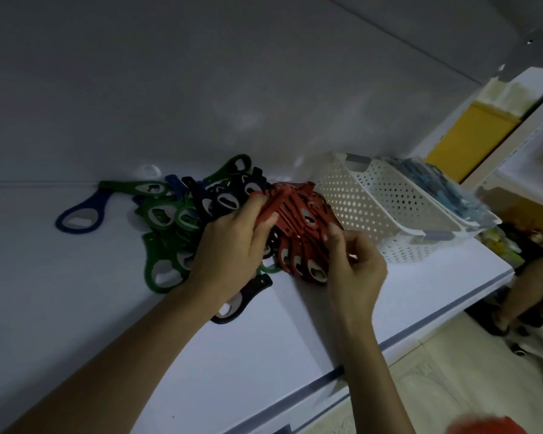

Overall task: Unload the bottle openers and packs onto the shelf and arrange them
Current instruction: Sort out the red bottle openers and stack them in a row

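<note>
Bottle openers [201, 211] lie heaped on the white shelf [76, 308] against its back wall, roughly midway along it. Green ones spread toward the left side of the heap, black and dark blue ones sit in the middle, and a red bunch [301, 220] fills the right side. One blue opener [80, 216] lies alone, left of the heap, and a black opener [242, 300] pokes out toward the front edge under the left wrist.

The left hand [229, 245] rests palm-down on the middle of the heap, fingers closed over the upper end of the red bunch. The right hand [355, 264] is at the bunch's right flank with fingers curled and the thumb tip touching the red handles; whether it actually grips one I cannot tell.

Just right of the red bunch stands a white perforated basket [367, 202], tilted against the back wall, with a second one beside it holding blue packs [445, 186] near the shelf's right end.
</note>
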Tool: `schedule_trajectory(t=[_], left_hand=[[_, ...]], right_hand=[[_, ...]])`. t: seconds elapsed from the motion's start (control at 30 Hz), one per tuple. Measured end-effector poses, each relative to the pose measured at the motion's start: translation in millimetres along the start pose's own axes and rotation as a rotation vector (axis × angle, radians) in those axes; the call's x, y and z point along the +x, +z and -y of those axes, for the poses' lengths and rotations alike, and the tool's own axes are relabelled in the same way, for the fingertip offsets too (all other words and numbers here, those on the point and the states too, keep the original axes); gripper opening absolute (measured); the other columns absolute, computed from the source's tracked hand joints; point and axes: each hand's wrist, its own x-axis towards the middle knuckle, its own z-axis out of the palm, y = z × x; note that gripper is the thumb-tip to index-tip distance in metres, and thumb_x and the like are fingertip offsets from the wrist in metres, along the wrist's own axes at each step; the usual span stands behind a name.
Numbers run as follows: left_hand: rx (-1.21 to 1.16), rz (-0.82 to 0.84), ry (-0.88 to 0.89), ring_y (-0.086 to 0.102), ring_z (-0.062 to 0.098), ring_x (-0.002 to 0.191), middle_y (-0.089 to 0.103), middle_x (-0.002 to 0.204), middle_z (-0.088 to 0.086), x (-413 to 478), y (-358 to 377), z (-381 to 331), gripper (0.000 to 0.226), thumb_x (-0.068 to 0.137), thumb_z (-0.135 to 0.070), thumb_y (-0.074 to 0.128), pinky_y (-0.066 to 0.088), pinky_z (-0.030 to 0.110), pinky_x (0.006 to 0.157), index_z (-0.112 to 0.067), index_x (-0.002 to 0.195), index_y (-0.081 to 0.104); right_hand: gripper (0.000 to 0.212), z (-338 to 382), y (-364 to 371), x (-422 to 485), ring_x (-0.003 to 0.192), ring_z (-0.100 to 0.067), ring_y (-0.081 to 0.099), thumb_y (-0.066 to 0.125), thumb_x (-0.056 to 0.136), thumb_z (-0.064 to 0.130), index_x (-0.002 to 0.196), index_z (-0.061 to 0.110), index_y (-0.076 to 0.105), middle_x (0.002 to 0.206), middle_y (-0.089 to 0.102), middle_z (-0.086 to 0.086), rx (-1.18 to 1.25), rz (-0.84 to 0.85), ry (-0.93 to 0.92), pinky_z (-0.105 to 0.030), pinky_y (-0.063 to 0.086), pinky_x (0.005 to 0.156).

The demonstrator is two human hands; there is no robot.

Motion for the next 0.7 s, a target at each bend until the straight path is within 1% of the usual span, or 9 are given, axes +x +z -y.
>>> schedule_trajectory(t=[0.07,0.13,0.2,0.27,0.33,0.4,0.5,0.6,0.7], left_hand=[[-0.131,-0.018,-0.087,0.060,0.015,0.056,0.065,0.071,0.002,4,-1,-8,0.015,0.096,-0.021,0.052,0.048,0.032,0.046,-0.013,0.108,0.058],[-0.435,-0.022,-0.280,0.061,0.010,0.055,0.067,0.072,-0.001,7,2,-20,0.007,0.094,-0.017,0.055,0.045,0.022,0.043,-0.018,0.100,0.057],[-0.706,0.019,-0.499,0.058,0.006,0.051,0.066,0.068,-0.004,4,8,-31,0.006,0.093,-0.013,0.057,0.042,0.017,0.041,-0.019,0.095,0.058],[-0.870,0.114,-0.707,0.056,0.007,0.050,0.065,0.065,-0.004,-5,18,-39,0.006,0.092,-0.012,0.057,0.042,0.018,0.042,-0.017,0.091,0.060],[-0.983,0.166,-0.838,0.057,0.008,0.052,0.064,0.068,-0.001,-12,26,-42,0.006,0.092,-0.013,0.057,0.043,0.018,0.045,-0.017,0.089,0.061],[-1.024,0.163,-0.890,0.058,0.011,0.055,0.064,0.070,0.001,-13,29,-41,0.007,0.093,-0.017,0.054,0.047,0.020,0.048,-0.016,0.093,0.061],[-1.158,0.106,-0.973,0.061,0.013,0.056,0.066,0.069,0.003,-8,27,-36,0.016,0.092,-0.016,0.043,0.053,0.024,0.053,-0.013,0.094,0.059],[-1.247,0.063,-0.994,0.065,0.015,0.061,0.069,0.072,0.003,-7,22,-32,0.017,0.097,-0.013,0.041,0.055,0.025,0.057,-0.014,0.094,0.058],[-1.276,0.058,-0.968,0.069,0.017,0.069,0.072,0.078,0.004,-9,21,-30,0.019,0.100,-0.016,0.040,0.055,0.024,0.059,-0.015,0.097,0.059]], right_hand=[[0.020,-5,-15,0,0.079,-0.003,0.061,0.056,0.091,0.045,0.084,0.030,0.066,0.081,0.067,0.015,-0.245,0.020,0.007,-0.024,0.047,0.066],[0.030,-12,-29,-2,0.092,-0.013,0.061,0.053,0.088,0.055,0.102,0.032,0.065,0.098,0.067,0.012,-0.531,0.142,0.012,-0.036,0.050,0.074],[0.043,-15,-35,-6,0.089,-0.018,0.061,0.053,0.084,0.060,0.110,0.027,0.064,0.098,0.067,0.006,-0.612,0.256,0.022,-0.038,0.051,0.074],[0.040,-16,-35,-11,0.087,-0.020,0.060,0.056,0.087,0.053,0.113,0.024,0.065,0.097,0.067,0.005,-0.636,0.308,-0.038,-0.037,0.050,0.074],[0.031,-17,-33,-14,0.096,-0.024,0.059,0.060,0.090,0.037,0.117,0.022,0.066,0.109,0.068,0.004,-0.674,0.304,-0.118,-0.034,0.047,0.079],[0.024,-18,-32,-16,0.096,-0.024,0.059,0.061,0.090,0.022,0.113,0.019,0.069,0.108,0.069,0.002,-0.656,0.276,-0.119,-0.031,0.044,0.076],[0.019,-17,-34,-19,0.086,-0.019,0.061,0.061,0.087,0.011,0.102,0.017,0.071,0.095,0.070,0.001,-0.592,0.192,-0.058,-0.026,0.039,0.068],[0.016,-13,-34,-21,0.079,-0.017,0.064,0.064,0.087,0.017,0.102,0.019,0.071,0.089,0.071,0.002,-0.562,0.211,-0.096,-0.030,0.048,0.069],[0.022,-11,-35,-21,0.079,-0.009,0.063,0.066,0.085,0.025,0.107,0.026,0.069,0.085,0.069,0.012,-0.462,0.341,-0.090,-0.030,0.052,0.072]])
